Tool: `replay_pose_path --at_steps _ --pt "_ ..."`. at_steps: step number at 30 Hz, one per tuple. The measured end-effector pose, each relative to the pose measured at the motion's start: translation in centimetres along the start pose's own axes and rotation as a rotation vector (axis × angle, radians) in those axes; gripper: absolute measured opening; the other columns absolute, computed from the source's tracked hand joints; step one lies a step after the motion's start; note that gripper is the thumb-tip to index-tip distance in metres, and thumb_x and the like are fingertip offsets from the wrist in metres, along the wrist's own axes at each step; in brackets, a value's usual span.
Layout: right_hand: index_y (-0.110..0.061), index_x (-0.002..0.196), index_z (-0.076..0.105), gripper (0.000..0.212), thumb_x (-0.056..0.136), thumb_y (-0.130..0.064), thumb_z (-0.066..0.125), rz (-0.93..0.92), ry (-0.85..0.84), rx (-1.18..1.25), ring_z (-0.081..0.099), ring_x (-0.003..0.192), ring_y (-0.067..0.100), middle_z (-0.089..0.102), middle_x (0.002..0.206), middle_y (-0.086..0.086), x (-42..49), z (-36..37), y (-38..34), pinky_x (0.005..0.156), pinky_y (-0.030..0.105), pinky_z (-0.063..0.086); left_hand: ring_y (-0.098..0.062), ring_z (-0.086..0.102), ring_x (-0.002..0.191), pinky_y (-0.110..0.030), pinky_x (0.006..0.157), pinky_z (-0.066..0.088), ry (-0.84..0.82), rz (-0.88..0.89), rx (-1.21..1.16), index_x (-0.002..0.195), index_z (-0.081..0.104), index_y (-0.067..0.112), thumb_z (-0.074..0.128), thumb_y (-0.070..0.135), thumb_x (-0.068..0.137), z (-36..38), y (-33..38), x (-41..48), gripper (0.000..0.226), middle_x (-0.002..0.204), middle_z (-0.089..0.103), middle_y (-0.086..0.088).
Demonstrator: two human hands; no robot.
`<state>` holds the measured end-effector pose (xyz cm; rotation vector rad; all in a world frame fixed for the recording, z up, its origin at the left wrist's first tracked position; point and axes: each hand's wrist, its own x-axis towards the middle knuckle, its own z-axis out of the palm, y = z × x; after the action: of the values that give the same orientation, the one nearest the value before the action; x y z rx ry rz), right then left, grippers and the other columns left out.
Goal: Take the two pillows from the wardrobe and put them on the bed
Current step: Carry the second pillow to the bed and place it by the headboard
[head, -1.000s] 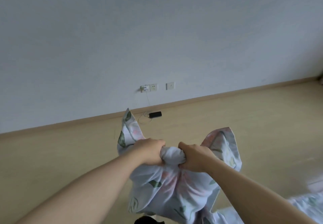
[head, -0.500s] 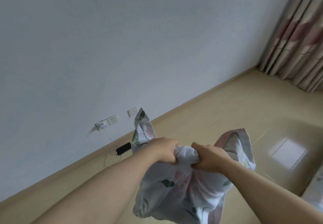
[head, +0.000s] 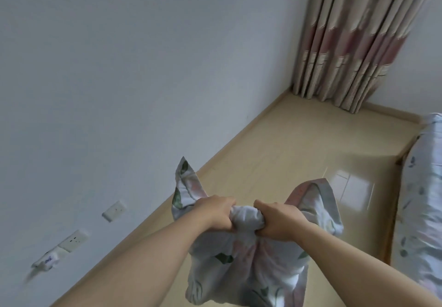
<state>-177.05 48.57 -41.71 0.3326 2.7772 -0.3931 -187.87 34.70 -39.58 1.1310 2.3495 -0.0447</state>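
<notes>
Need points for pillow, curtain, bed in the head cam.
pillow (head: 248, 261): head view, bunched floral front below the fists.
curtain (head: 354, 43): head view, middle pleats.
bed (head: 423, 211): head view, floral cover near its edge.

Single view only, head-mounted, wide-angle (straight lines bow toward the frame edges). It looks forward and down, rolled so the floor (head: 282, 153) slopes up to the right. Close range: both forearms enter from the bottom edge. Landmark: curtain (head: 354, 43), at top right in the room corner. Wall (head: 143, 67) runs left of the curtain; the bed (head: 421, 199), probably its near edge, sits below the curtain at the right margin.
</notes>
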Motion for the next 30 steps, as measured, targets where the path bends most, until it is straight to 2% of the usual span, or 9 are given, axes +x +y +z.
replay_pose_path --at_steps 7,12,16,21,27,30 --pt "-0.017 0.110 0.045 0.040 0.078 -0.036 0.059 0.117 0.000 0.066 0.059 0.104 0.031 0.064 0.114 0.007 6.4 -5.8 10.1 0.067 0.029 0.036 -0.027 0.057 0.107 -0.032 0.076 0.043 -0.033 0.087 0.062 0.109 0.051 0.020 0.068 0.037 0.075 -7.0 4.8 13.0 0.042 0.116 0.063 -0.005" --pt "-0.018 0.113 0.045 0.040 0.079 -0.035 0.058 0.164 -0.002 0.082 0.060 0.103 0.031 0.064 0.115 0.007 11.5 -8.7 16.3 0.068 0.029 0.037 -0.027 0.058 0.105 -0.032 0.075 0.044 -0.070 0.132 0.064 0.108 0.051 0.021 0.068 0.037 0.075 -10.1 6.5 21.6 0.041 0.115 0.063 -0.005" --pt "-0.017 0.112 0.045 0.038 0.080 -0.035 0.057 0.218 0.000 0.073 0.061 0.100 0.031 0.064 0.113 0.007 15.4 -9.7 19.7 0.067 0.029 0.037 -0.027 0.058 0.105 -0.031 0.072 0.041 -0.101 0.182 0.094 0.105 0.051 0.020 0.068 0.038 0.075 -11.9 7.0 27.7 0.039 0.114 0.064 -0.005" --pt "-0.016 0.108 0.046 0.036 0.079 -0.035 0.057 0.308 -0.008 0.088 0.061 0.099 0.032 0.064 0.111 0.008 22.0 -13.4 25.6 0.065 0.030 0.036 -0.028 0.057 0.108 -0.033 0.077 0.044 -0.113 0.254 0.123 0.107 0.051 0.020 0.068 0.039 0.075 -16.7 8.0 37.7 0.041 0.117 0.063 -0.006" --pt "-0.016 0.108 0.046 0.037 0.079 -0.035 0.057 0.419 0.002 0.141 0.060 0.100 0.032 0.064 0.112 0.008 30.4 -19.4 31.9 0.066 0.030 0.037 -0.028 0.058 0.106 -0.031 0.072 0.040 -0.122 0.352 0.172 0.106 0.052 0.020 0.068 0.040 0.075 -23.9 9.0 49.5 0.041 0.116 0.063 -0.005" --pt "-0.016 0.109 0.046 0.037 0.079 -0.034 0.058 0.466 0.012 0.167 0.059 0.094 0.031 0.064 0.112 0.008 33.2 -21.6 34.9 0.066 0.030 0.037 -0.028 0.058 0.107 -0.031 0.072 0.039 -0.112 0.405 0.217 0.108 0.052 0.021 0.068 0.040 0.075 -26.7 10.3 54.4 0.042 0.116 0.063 -0.005"
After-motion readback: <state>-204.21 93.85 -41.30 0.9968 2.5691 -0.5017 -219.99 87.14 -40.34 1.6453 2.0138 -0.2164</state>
